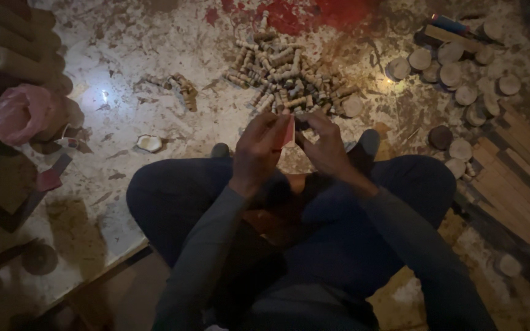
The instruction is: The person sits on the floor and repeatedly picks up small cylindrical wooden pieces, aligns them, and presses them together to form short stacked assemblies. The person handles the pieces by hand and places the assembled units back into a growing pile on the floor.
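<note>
A: What sits between the hands?

B: A small red piece (288, 132), flat and thin like a folded slip, though the light is too dim to tell its kind. It is held in front of the knees, near the centre of the view. Its long axis runs roughly from twelve to six o'clock, leaning a little toward one, top end toward the pile of wooden pegs (286, 76).

A: And the left hand?

B: The left hand (259, 150) is curled nearly closed, fingers pinched on the red piece's nine o'clock edge.

A: The right?

B: The right hand (323, 144) is also mostly closed, fingertips meeting the piece at its three o'clock side. Something small and dark shows at its fingertips; I cannot tell what it is.

A: Around them?

B: The pegs lie heaped at twelve o'clock. Round wooden discs (461, 73) spread at two o'clock, wooden slats (516, 178) at three. A pink bag (23, 110) lies at nine o'clock, with cardboard tubes (13, 46) at ten. All rests on a stained floor (124, 55).
</note>
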The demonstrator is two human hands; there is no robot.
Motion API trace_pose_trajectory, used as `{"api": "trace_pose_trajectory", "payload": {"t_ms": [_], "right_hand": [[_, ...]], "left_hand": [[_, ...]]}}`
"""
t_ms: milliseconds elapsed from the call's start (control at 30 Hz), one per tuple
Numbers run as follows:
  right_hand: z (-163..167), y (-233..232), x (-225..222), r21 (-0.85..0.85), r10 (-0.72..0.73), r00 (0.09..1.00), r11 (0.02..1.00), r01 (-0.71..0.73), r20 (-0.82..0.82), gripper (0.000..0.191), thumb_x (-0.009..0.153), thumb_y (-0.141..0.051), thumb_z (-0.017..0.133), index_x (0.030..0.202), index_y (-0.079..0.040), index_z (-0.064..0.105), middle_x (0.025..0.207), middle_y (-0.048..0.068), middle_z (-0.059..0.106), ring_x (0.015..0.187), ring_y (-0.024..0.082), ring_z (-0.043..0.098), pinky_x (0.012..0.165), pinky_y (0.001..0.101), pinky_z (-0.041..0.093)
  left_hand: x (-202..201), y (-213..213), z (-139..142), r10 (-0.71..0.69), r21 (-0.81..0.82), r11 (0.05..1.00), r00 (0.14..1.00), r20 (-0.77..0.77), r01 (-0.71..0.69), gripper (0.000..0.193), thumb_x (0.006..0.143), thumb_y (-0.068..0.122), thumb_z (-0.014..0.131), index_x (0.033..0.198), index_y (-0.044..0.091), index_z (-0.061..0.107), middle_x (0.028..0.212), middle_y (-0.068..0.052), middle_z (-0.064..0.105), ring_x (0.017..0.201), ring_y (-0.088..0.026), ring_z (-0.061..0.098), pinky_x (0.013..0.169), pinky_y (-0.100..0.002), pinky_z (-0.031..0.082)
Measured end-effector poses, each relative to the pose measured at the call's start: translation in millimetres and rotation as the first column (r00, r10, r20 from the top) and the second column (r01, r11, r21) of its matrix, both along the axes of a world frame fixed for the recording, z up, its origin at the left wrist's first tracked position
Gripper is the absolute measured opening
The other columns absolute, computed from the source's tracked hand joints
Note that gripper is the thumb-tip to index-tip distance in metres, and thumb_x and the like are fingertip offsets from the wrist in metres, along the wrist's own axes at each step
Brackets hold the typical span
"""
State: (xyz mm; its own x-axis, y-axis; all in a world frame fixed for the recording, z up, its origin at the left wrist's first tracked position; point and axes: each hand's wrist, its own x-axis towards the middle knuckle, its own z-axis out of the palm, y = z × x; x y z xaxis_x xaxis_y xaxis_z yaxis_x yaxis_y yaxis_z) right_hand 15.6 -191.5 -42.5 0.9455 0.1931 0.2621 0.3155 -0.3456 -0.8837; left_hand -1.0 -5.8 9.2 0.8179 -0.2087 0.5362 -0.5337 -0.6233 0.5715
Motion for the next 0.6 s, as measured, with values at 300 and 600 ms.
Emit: {"api": "trace_pose_trajectory", "payload": {"t_ms": [300,600], "right_hand": [[11.8,2.4,-1.4,0.070,0.012,0.999,0.997,-0.015,0.049,0.026,0.094,-0.005,0.081,0.118,-0.001,0.070,0.106,0.010,0.072,0.098,0.022,0.070,0.086,0.0352,0.054],[15.7,2.6,0.6,-0.002,0.018,0.997,1.000,-0.018,0.076,0.024,0.095,-0.010,0.083,0.115,-0.002,0.072,0.103,0.011,0.073,0.094,0.023,0.070,0.082,0.0348,0.054]], "left_hand": [[7.9,8.6,-4.4,-0.123,-0.613,0.771,0.905,-0.408,-0.172,0.025,0.104,0.000,0.067,0.128,0.004,0.071,0.111,-0.013,0.065,0.100,-0.025,0.073,0.085,-0.036,0.065],[-0.7,8.9,10.7,0.029,-0.092,0.995,0.991,-0.131,-0.041,0.042,0.086,-0.003,0.076,0.127,0.006,0.071,0.114,-0.015,0.070,0.103,-0.031,0.072,0.084,-0.037,0.060]]}}
